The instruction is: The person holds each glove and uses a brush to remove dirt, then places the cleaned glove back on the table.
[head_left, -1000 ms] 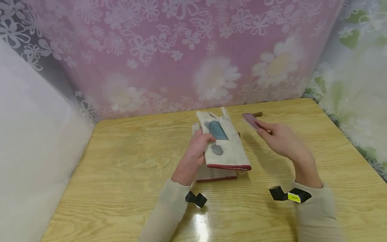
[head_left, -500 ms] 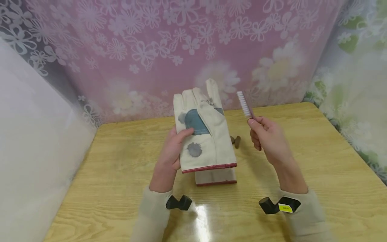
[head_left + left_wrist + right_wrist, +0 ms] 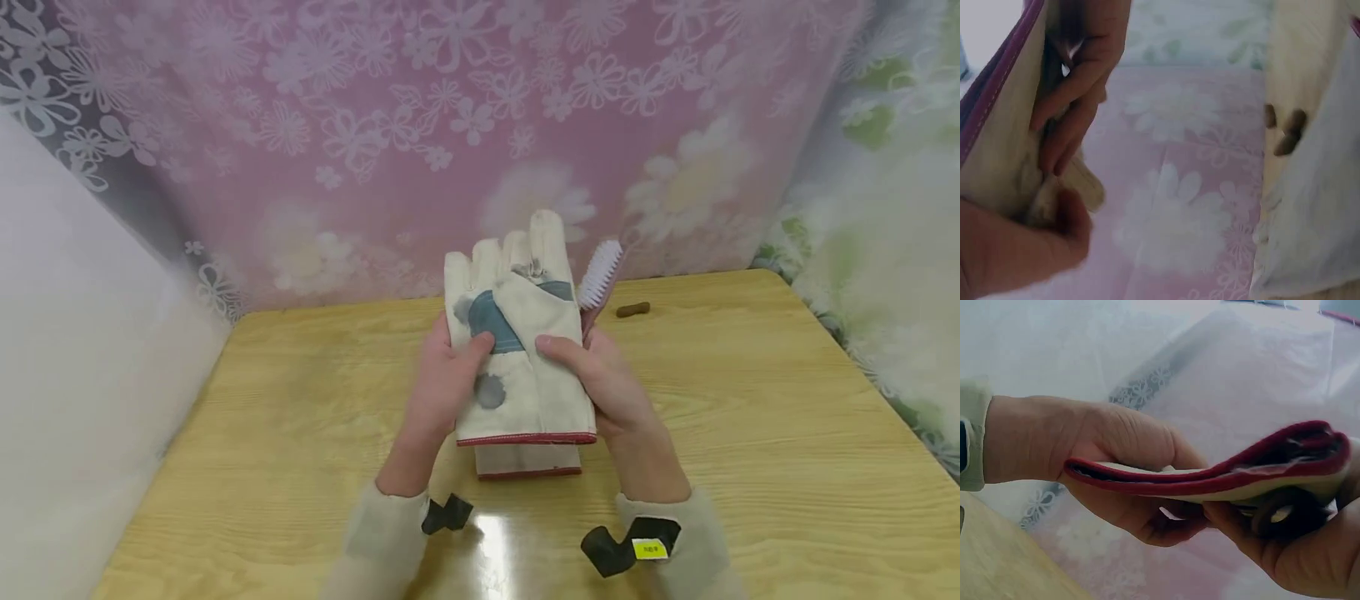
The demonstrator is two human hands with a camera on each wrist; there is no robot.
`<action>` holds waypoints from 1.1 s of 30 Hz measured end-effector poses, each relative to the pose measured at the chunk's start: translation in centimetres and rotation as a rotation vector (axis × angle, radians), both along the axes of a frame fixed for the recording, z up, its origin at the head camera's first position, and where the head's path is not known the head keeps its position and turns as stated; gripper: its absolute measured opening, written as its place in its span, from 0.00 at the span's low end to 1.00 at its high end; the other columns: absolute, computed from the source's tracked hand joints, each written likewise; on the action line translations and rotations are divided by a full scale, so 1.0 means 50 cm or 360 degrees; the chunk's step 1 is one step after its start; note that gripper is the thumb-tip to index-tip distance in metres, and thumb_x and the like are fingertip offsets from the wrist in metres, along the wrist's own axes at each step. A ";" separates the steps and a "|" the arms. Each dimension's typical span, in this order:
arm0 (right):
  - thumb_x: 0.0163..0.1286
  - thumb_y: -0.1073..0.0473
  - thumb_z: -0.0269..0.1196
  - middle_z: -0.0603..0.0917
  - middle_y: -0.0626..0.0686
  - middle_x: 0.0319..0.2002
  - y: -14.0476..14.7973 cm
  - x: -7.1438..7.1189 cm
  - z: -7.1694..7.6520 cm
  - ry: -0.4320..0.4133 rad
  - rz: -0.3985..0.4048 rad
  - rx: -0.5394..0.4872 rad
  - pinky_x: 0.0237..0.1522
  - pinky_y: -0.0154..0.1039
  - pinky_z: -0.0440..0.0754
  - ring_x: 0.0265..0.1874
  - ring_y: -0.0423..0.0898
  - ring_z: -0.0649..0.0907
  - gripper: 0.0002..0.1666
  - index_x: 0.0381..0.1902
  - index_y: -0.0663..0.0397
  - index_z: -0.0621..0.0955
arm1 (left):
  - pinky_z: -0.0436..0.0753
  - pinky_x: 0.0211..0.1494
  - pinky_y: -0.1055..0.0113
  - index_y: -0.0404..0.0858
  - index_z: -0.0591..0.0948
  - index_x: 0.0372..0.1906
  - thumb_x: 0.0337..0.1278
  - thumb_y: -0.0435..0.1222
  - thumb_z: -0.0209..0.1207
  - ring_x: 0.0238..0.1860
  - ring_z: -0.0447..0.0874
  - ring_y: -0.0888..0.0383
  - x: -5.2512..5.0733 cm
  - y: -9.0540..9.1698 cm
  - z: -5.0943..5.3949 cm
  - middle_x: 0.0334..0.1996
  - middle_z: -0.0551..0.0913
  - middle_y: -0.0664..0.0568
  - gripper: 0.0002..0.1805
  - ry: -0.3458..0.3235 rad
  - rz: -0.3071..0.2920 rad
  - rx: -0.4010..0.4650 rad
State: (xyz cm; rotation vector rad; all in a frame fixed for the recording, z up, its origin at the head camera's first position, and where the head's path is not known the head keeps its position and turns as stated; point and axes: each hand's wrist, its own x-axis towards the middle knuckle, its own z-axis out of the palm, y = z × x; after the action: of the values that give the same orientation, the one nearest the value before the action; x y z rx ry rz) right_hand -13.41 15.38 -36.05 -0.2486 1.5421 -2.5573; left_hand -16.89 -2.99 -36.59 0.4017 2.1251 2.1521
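Note:
An off-white work glove point(image 3: 551, 375) with a blue patch, grey stains and red hem is held up over the table, fingers pointing away. My left hand point(image 3: 438, 383) grips its left edge, thumb on the front. My right hand point(image 3: 618, 392) pinches the right edge, thumb also in front, and keeps a scrub brush point(image 3: 600, 275) with white bristles and mauve back. The brush handle disappears behind the glove. Below lies a second glove point(image 3: 528, 461), mostly covered, its cuff showing. In the right wrist view, the hem point(image 3: 1210, 478) faces the camera between both hands.
A small brown stick-like piece point(image 3: 633, 309) lies on the wooden table point(image 3: 750, 400) toward the back right. More brown pieces point(image 3: 1291, 132) appear beside the lower glove in the left wrist view. Flowered cloth point(image 3: 375, 167) hangs behind the table.
The left hand has raised the upper glove off the lower one and turned its front toward the head camera. The right hand has brought the brush leftward and taken the glove's right edge.

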 end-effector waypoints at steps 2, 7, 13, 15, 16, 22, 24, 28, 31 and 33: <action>0.73 0.65 0.52 0.83 0.51 0.46 0.001 -0.009 -0.010 -0.0047 -0.0033 0.0056 0.42 0.40 0.87 0.41 0.45 0.87 0.23 0.64 0.57 0.63 | 0.76 0.62 0.53 0.40 0.55 0.76 0.69 0.37 0.54 0.61 0.72 0.50 -0.001 0.008 -0.012 0.66 0.66 0.42 0.36 0.0177 0.0164 -0.0333; 0.69 0.70 0.54 0.82 0.49 0.46 0.006 -0.020 -0.010 0.0050 -0.0326 0.0263 0.40 0.37 0.86 0.40 0.42 0.86 0.24 0.61 0.57 0.65 | 0.66 0.69 0.44 0.31 0.52 0.77 0.69 0.37 0.53 0.70 0.59 0.38 0.022 0.025 -0.011 0.70 0.58 0.32 0.37 0.0741 0.0293 -0.0924; 0.75 0.62 0.55 0.77 0.54 0.35 -0.032 0.016 0.020 0.0422 -0.0714 0.0753 0.30 0.30 0.78 0.31 0.39 0.79 0.14 0.53 0.61 0.66 | 0.65 0.72 0.51 0.42 0.39 0.80 0.78 0.48 0.40 0.74 0.57 0.51 0.078 0.032 0.019 0.76 0.53 0.45 0.37 0.0433 -0.0377 -0.0500; 0.79 0.59 0.49 0.80 0.59 0.39 -0.048 0.032 0.026 0.0564 -0.0710 0.0751 0.34 0.30 0.80 0.36 0.44 0.83 0.16 0.57 0.63 0.65 | 0.67 0.70 0.52 0.48 0.36 0.80 0.78 0.47 0.41 0.73 0.59 0.52 0.084 0.028 0.024 0.75 0.55 0.48 0.38 0.0325 -0.0413 -0.0303; 0.80 0.58 0.46 0.82 0.60 0.42 -0.055 0.039 0.027 0.0611 -0.0695 0.0753 0.35 0.31 0.81 0.40 0.46 0.84 0.17 0.59 0.63 0.64 | 0.70 0.68 0.51 0.50 0.36 0.79 0.78 0.46 0.43 0.71 0.62 0.51 0.086 0.025 0.026 0.73 0.57 0.48 0.38 0.0295 -0.0406 -0.0221; 0.81 0.57 0.42 0.79 0.56 0.63 -0.064 0.068 0.034 0.0670 -0.0617 0.0993 0.44 0.45 0.84 0.57 0.57 0.81 0.24 0.69 0.61 0.59 | 0.73 0.59 0.53 0.48 0.49 0.76 0.70 0.35 0.53 0.59 0.71 0.49 0.087 0.000 0.035 0.66 0.67 0.43 0.36 0.0101 -0.0305 -0.0065; 0.81 0.58 0.43 0.79 0.55 0.62 -0.059 0.071 0.039 0.0670 -0.0593 0.1054 0.43 0.48 0.84 0.56 0.56 0.82 0.23 0.68 0.60 0.60 | 0.74 0.57 0.54 0.44 0.53 0.74 0.67 0.32 0.52 0.57 0.72 0.49 0.081 -0.007 0.039 0.64 0.69 0.42 0.34 0.0038 -0.0278 -0.0041; 0.81 0.58 0.44 0.81 0.56 0.59 -0.044 0.073 0.052 0.0659 -0.0577 0.1081 0.41 0.46 0.85 0.51 0.54 0.85 0.21 0.66 0.59 0.63 | 0.78 0.54 0.57 0.39 0.60 0.70 0.63 0.29 0.50 0.54 0.76 0.50 0.064 -0.023 0.047 0.59 0.73 0.42 0.30 -0.0150 -0.0292 0.0186; 0.81 0.59 0.44 0.83 0.57 0.43 -0.031 0.077 0.059 0.0630 -0.0635 0.1081 0.31 0.39 0.82 0.34 0.48 0.85 0.15 0.60 0.60 0.67 | 0.81 0.52 0.59 0.37 0.64 0.67 0.62 0.29 0.50 0.50 0.81 0.54 0.055 -0.037 0.050 0.54 0.77 0.46 0.27 -0.0306 -0.0338 0.0384; 0.80 0.60 0.46 0.78 0.57 0.33 -0.023 0.080 0.062 0.0608 -0.0677 0.1111 0.24 0.37 0.76 0.24 0.47 0.77 0.12 0.54 0.61 0.67 | 0.82 0.50 0.60 0.36 0.66 0.64 0.62 0.30 0.49 0.47 0.83 0.55 0.053 -0.047 0.051 0.50 0.80 0.49 0.24 -0.0377 -0.0380 0.0459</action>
State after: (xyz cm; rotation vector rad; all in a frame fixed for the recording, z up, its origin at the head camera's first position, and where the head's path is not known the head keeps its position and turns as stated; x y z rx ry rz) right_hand -9.40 14.23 -32.93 -0.3608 2.7692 -2.1044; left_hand -14.26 -5.32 -34.05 0.3775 1.5654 2.2398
